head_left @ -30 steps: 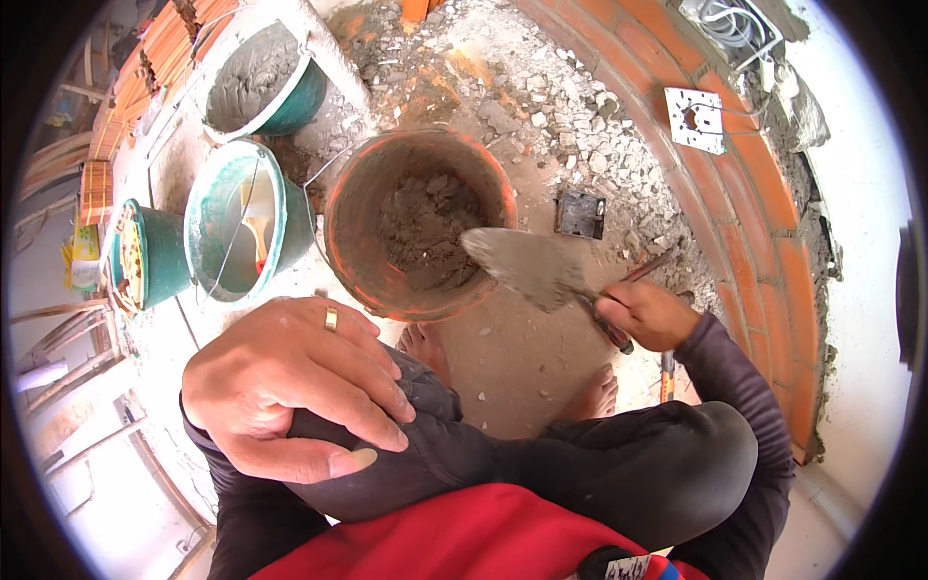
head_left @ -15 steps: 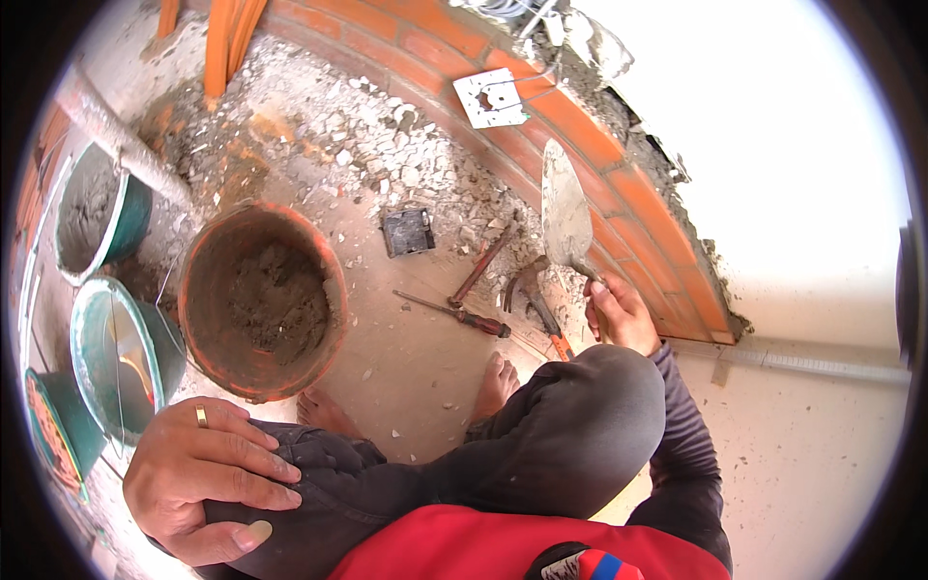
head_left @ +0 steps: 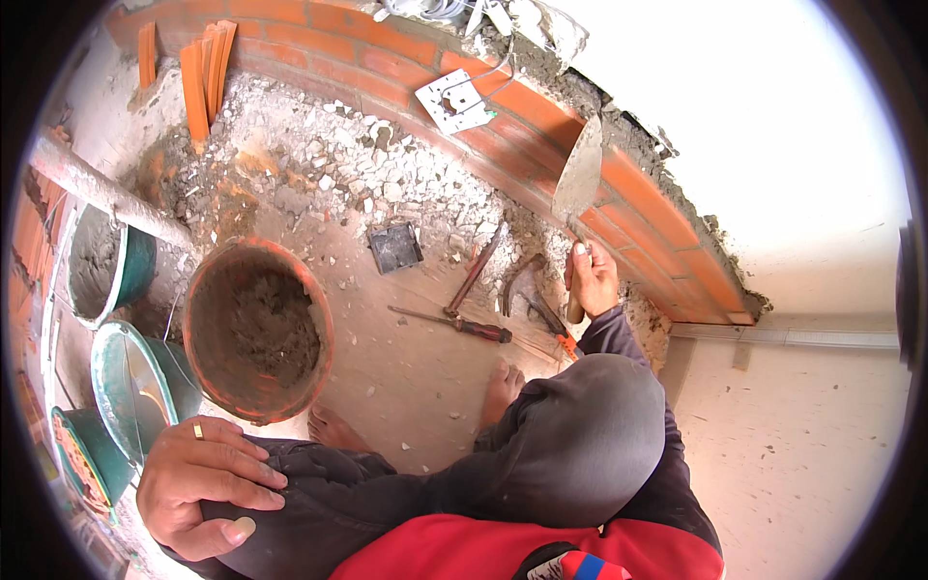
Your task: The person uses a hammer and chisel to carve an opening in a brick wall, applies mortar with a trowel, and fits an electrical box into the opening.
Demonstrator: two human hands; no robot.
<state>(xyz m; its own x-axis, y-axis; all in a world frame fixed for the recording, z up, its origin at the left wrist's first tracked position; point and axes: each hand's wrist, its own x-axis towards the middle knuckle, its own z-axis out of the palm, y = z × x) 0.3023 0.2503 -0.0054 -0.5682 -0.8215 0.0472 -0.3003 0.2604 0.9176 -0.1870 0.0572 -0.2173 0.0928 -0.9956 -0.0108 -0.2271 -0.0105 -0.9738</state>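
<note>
My trowel point(head_left: 581, 166) has swung to one o'clock, near laid bricks point(head_left: 650, 200), right hand point(head_left: 594, 277) wrapped round its handle point(head_left: 575, 308); empty left hand point(head_left: 205, 483) half-open on my knee point(head_left: 309, 488); mortar point(head_left: 275, 324) remains, nine o'clock.

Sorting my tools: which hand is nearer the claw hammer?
Right. Your right hand, holding the trowel, is just right of the claw hammer; your left hand rests on your left leg, farther off leftward.

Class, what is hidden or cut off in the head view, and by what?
In the head view:
Trowel: middle of its handle, covered by the right hand.
Hammer: end of its handle, hidden behind the right knee.
Middle green bucket: base, hidden behind the left hand.
White cables: upper part, cut off by the top edge.
</note>
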